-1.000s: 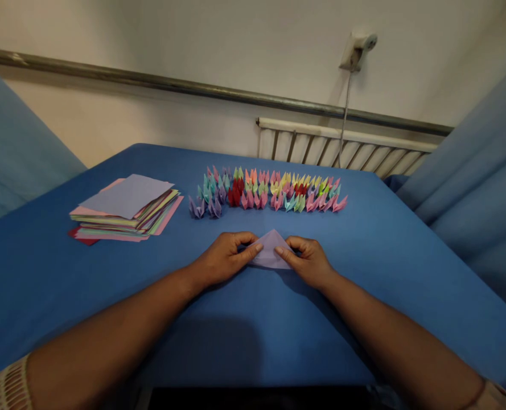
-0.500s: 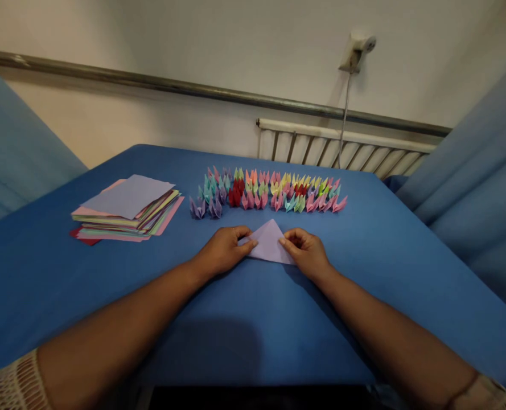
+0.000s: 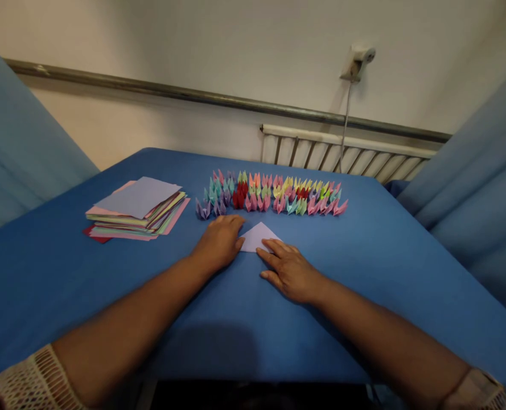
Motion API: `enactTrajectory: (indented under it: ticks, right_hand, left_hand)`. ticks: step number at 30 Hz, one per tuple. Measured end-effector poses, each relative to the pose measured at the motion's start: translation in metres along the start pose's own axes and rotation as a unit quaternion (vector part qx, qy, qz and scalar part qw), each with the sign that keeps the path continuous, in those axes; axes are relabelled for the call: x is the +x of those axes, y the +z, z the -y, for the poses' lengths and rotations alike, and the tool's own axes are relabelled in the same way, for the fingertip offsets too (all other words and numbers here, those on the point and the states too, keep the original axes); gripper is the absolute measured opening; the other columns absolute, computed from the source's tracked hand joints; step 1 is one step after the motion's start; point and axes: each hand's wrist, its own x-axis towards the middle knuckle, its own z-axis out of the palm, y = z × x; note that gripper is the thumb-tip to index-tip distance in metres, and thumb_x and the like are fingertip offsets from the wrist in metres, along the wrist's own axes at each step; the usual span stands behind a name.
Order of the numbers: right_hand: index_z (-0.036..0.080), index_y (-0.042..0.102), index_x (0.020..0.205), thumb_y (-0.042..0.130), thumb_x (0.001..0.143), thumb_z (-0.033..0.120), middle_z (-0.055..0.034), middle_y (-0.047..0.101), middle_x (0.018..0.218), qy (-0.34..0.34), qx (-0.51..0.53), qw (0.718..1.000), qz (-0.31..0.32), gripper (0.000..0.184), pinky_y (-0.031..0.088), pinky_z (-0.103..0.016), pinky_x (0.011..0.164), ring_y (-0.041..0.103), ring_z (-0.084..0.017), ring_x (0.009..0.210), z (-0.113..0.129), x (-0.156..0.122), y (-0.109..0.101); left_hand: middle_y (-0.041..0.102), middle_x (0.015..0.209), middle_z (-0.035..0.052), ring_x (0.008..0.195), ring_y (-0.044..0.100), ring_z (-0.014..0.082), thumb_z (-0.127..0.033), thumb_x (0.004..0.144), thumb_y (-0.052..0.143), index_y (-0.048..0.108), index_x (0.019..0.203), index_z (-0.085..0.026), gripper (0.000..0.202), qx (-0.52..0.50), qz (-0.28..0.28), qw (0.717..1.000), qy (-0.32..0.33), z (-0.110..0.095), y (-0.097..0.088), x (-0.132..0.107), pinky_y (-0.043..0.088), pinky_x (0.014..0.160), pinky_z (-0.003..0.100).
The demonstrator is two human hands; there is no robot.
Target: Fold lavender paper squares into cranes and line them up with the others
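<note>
A lilac sheet of origami paper point(image 3: 256, 236), folded into a triangle, lies flat on the blue cloth with its point away from me. My left hand point(image 3: 221, 242) rests at its left corner, fingers stretched forward and thumb at the paper's edge. Across the right part of the triangle lies my right hand point(image 3: 293, 269), fingers spread, some pressing on the paper's lower edge and covering the right corner. Just beyond the paper stand rows of folded paper cranes point(image 3: 278, 199) in pink, red, yellow, green, teal and purple.
To the left sits an uneven stack of coloured paper sheets point(image 3: 139, 199), a lilac one on top. The table point(image 3: 342, 319) wears a blue cloth. Behind it are a wall rail point(image 3: 193, 94), a radiator point(image 3: 346, 151) and a socket with a cord point(image 3: 357, 62). Blue curtains point(image 3: 483, 199) hang on both sides.
The triangle went from being held raised in both hands to lying flat. Both hands let go of their pinch; my right hand moved left and spread onto the paper.
</note>
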Motion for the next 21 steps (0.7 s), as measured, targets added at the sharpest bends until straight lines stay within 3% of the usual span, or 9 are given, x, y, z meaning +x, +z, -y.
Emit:
enactTrajectory:
  ticks: [2,5,8,16,21]
  right_hand:
    - [0.02,0.042,0.145,0.042,0.097,0.047,-0.0143,0.037,0.152,-0.004,0.008,1.0,-0.004,0.054,0.031,-0.048,0.111,0.033,-0.029,0.14,0.0,0.0,0.0]
    - [0.02,0.044,0.143,0.043,0.097,0.042,-0.0135,0.041,0.149,-0.011,0.024,1.0,-0.014,0.051,0.031,-0.046,0.112,0.034,-0.027,0.139,0.0,0.0,0.001]
    - [0.019,0.043,0.144,0.043,0.098,0.04,-0.0134,0.039,0.151,0.0,0.018,1.0,-0.01,0.051,0.029,-0.047,0.113,0.031,-0.027,0.141,0.001,0.0,0.002]
    - [0.025,0.041,0.145,0.041,0.097,0.047,-0.011,0.034,0.155,0.021,-0.008,1.0,0.01,0.053,0.027,-0.046,0.113,0.029,-0.028,0.142,0.002,-0.001,0.0]
    - [0.025,0.04,0.146,0.039,0.098,0.046,-0.011,0.034,0.155,0.027,-0.005,0.999,0.019,0.052,0.026,-0.047,0.113,0.029,-0.027,0.142,0.003,0.0,0.0]
  left_hand:
    - [0.052,0.139,0.0155,0.13,0.046,0.0278,-0.03,0.092,0.046,0.047,0.136,-0.014,0.046,-0.032,-0.011,0.998,0.049,-0.015,0.007,-0.014,0.033,0.108,0.043]
    - [0.042,0.149,0.016,0.138,0.038,0.0282,-0.046,0.089,0.053,0.035,0.145,-0.016,0.066,-0.072,0.065,0.987,0.127,-0.043,0.017,-0.037,0.03,0.113,0.044]
    - [0.033,0.152,0.0233,0.142,0.03,0.034,-0.059,0.086,0.051,0.03,0.147,-0.009,0.081,-0.024,0.101,0.986,0.131,-0.056,0.019,-0.053,0.025,0.115,0.049]
    - [0.041,0.146,0.027,0.138,0.037,0.0367,-0.07,0.086,0.039,0.043,0.139,0.0,0.089,0.129,0.107,0.984,0.063,-0.028,0.001,-0.074,0.025,0.115,0.048]
    - [0.044,0.143,0.0287,0.134,0.041,0.0397,-0.073,0.084,0.039,0.046,0.137,0.002,0.092,0.155,0.108,0.982,0.009,-0.017,-0.016,-0.086,0.028,0.113,0.052]
